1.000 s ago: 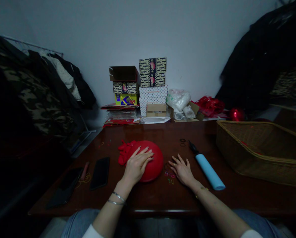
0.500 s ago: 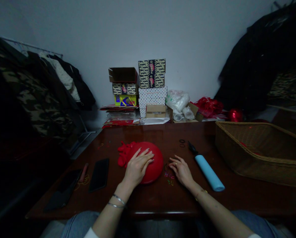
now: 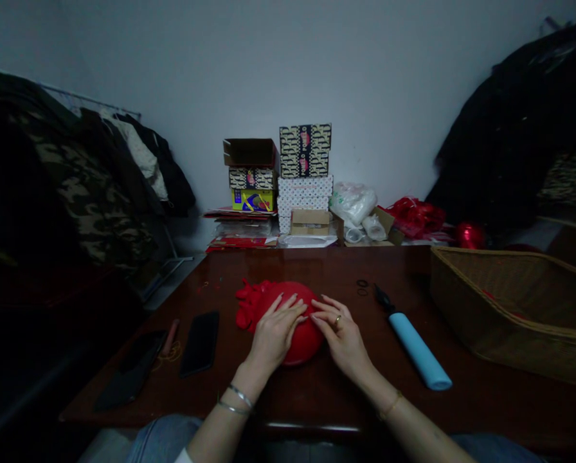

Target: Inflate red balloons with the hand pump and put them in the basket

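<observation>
A round red balloon [image 3: 300, 350] rests on the table, and crumpled red rubbery pieces [image 3: 247, 308] lie against its far left side. My left hand [image 3: 273, 328] is spread over the balloon's top with its fingers stretched out. At the balloon's upper right, the fingers of my right hand [image 3: 341, 331] are drawn together in a pinch close to the left fingertips. Whatever sits between them is too small to name. Right of that hand lies a light blue hand pump [image 3: 420, 350] with a black nozzle.
Two dark phones [image 3: 200, 343] and yellow rubber bands [image 3: 172, 352] lie at the left of the brown table [image 3: 288, 399]. Black rings [image 3: 362, 283] are behind the pump. A wicker basket [image 3: 476, 328] stands at the right. Stacked boxes [image 3: 306, 151] line the wall.
My right hand has moved left and up from the small coloured bands on the table to the balloon. My left hand stays on the balloon. The view has shifted slightly.
</observation>
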`<control>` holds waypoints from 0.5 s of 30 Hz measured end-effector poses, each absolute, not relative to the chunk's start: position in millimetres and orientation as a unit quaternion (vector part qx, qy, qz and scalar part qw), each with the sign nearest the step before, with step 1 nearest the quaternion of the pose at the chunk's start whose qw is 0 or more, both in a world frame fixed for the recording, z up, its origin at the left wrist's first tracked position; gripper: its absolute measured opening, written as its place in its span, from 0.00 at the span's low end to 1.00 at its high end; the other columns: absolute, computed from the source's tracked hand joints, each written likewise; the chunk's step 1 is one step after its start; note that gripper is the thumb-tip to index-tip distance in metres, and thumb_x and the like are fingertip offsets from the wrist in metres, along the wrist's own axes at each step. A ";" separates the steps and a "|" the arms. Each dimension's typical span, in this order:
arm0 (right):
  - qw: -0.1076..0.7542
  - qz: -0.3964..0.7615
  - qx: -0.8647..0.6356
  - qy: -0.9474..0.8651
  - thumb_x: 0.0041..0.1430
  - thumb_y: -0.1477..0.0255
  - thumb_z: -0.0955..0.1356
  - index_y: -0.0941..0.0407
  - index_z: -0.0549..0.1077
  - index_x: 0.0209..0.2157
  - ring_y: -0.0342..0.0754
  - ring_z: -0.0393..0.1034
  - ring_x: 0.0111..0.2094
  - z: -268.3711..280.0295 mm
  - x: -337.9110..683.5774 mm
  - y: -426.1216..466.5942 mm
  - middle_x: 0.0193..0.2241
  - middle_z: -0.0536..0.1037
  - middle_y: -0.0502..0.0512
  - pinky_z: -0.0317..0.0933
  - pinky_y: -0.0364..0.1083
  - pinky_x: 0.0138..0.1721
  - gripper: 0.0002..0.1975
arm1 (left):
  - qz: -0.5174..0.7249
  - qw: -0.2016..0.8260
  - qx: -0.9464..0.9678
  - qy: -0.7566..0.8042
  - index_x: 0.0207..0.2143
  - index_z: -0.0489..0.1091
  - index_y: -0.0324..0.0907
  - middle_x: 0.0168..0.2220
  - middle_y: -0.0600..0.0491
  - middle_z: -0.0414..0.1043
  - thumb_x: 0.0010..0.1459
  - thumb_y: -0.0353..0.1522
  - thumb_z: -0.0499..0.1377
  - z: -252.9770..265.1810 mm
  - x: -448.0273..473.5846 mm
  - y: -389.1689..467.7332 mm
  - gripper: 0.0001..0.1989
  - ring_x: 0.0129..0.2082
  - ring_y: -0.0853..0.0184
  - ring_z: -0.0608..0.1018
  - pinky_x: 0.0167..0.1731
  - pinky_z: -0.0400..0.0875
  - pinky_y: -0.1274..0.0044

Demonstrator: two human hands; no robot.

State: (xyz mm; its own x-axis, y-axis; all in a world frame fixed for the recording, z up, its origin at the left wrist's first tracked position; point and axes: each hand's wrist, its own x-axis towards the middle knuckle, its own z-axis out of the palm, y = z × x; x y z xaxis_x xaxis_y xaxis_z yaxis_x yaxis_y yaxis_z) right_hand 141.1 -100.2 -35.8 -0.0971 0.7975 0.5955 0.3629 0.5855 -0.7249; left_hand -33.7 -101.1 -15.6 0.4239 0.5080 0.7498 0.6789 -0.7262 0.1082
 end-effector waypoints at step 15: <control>0.582 0.151 -0.400 -0.691 0.59 0.70 0.64 0.49 0.76 0.36 0.50 0.61 0.52 -38.5 137.1 -106.8 0.42 0.77 0.53 0.57 0.56 0.52 0.08 | -0.402 0.141 -0.837 -0.344 0.45 0.69 0.39 0.44 0.47 0.75 0.58 0.23 0.51 -19.9 -25.5 -103.3 0.14 0.50 0.62 0.72 0.52 0.66 0.64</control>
State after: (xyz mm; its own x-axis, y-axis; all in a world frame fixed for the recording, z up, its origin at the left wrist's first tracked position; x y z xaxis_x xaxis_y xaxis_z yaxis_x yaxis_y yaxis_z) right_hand 137.1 -106.8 -38.5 -0.0015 0.7289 0.6846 0.3774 0.6344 -0.6747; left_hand -25.5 -103.3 -19.9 0.4398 0.4628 0.7697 0.6893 -0.7233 0.0411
